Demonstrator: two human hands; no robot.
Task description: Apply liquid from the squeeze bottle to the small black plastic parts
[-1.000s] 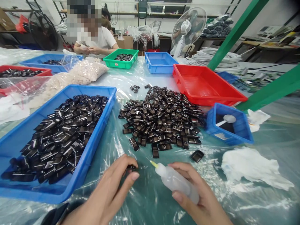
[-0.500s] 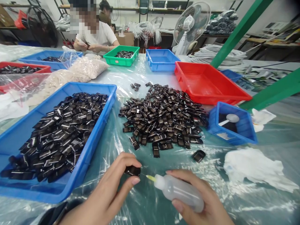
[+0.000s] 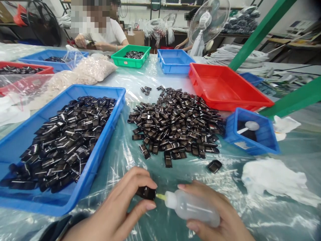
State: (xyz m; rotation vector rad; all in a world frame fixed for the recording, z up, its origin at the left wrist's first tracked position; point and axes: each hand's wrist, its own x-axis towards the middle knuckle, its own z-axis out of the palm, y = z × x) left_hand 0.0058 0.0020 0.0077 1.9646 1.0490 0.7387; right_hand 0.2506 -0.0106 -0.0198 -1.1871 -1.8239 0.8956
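Nearest to us, our left hand (image 3: 125,204) pinches a small black piece (image 3: 147,193) between thumb and fingers, the fingertips closed down to the piece's thickness; our right hand (image 3: 210,211) wraps a translucent squeeze bottle (image 3: 197,207), fingers curved apart by the bottle's width, its yellow tip (image 3: 161,196) pointing left at the piece's end, though we cannot tell whether they touch; both are above the plastic-covered table (image 3: 150,231). Just beyond, one loose piece (image 3: 214,166) lies between the heap of black pieces (image 3: 175,124) and a crumpled white cloth (image 3: 278,179); to our left stands a large blue tray (image 3: 100,167) of similar pieces, and right of the heap a small blue bin (image 3: 265,140) holding a white scoop (image 3: 251,126); farther out sit a red tray (image 3: 225,87), a blue tray (image 3: 174,61) and a green tray (image 3: 131,61) with dark pieces; beyond these, a person in a white shirt (image 3: 110,33) sits across the table, and a fan (image 3: 205,21) stands to the right.
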